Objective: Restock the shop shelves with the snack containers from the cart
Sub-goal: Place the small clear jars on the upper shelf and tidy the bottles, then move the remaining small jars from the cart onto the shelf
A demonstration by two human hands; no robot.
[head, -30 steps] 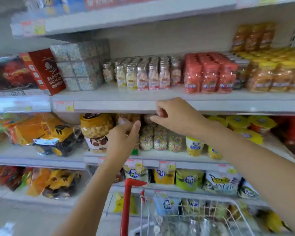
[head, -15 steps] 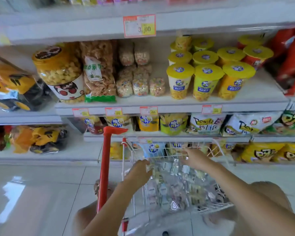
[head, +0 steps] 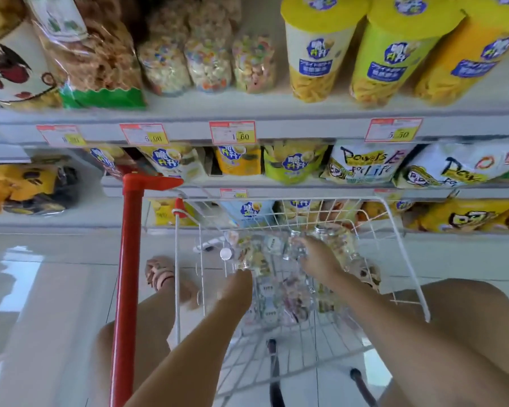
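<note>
A: Hand status?
B: Both are down in the white wire cart basket [head: 394,214], lower centre of frame. The right hand [head: 318,257] has its fingers curled round an upright small clear plastic snack jar with a silver screw cap [head: 294,245]. On the left hand [head: 239,284] the fingers are blurred and hidden, so I can't tell if it grips anything.
A: What's the left one going for?
B: Probably the tipped clear jar [head: 247,257] just beyond its fingertips. Its long axis runs left-right in frame, cap toward the red upright cart post [head: 129,259]. The loose pile of jars [head: 279,298] lies between the wrists.
A: Target?
B: My guess is the pale grey shelf board [head: 306,124] across the upper frame, by the clear packs of multicoloured snacks [head: 207,63] at upper centre. That's up and away from both hands, so they need to clear the basket rim first. The left hand likely needs a grasp across the tipped jar's body.
</note>
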